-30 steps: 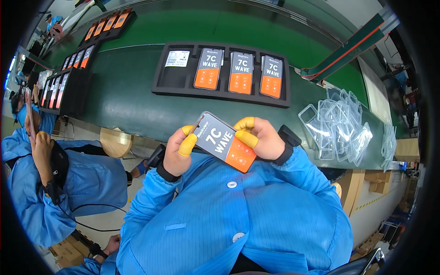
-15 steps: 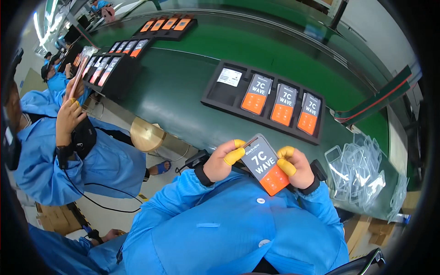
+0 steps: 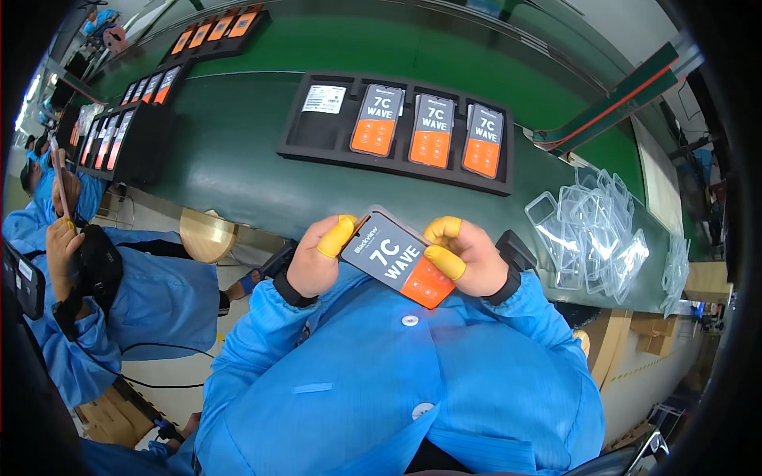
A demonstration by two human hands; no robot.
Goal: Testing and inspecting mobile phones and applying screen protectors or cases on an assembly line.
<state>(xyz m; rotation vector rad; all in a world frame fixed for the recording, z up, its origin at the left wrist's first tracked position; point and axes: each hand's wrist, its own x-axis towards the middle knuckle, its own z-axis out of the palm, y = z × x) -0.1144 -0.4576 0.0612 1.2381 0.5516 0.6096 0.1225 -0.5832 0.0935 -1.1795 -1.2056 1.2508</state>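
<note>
A phone with a grey and orange front is held tilted before my chest, and a clear rim like a case shows along its upper edge. My left hand, with yellow covers on thumb and finger, pinches its upper left end. On the right edge, my right hand, with yellow covers too, grips it with thumb and forefinger. Beyond the hands lies a black tray with three similar phones in its slots and a white label in the leftmost one.
Clear plastic cases are heaped on the green bench at right, near a green guide rail. More black trays with phones stand at far left. A person in blue works on my left, beside a wooden stool.
The phone has turned counterclockwise and lies more sideways, both hands still on it. The whole view has shifted, so the bench and trays appear farther left and higher.
</note>
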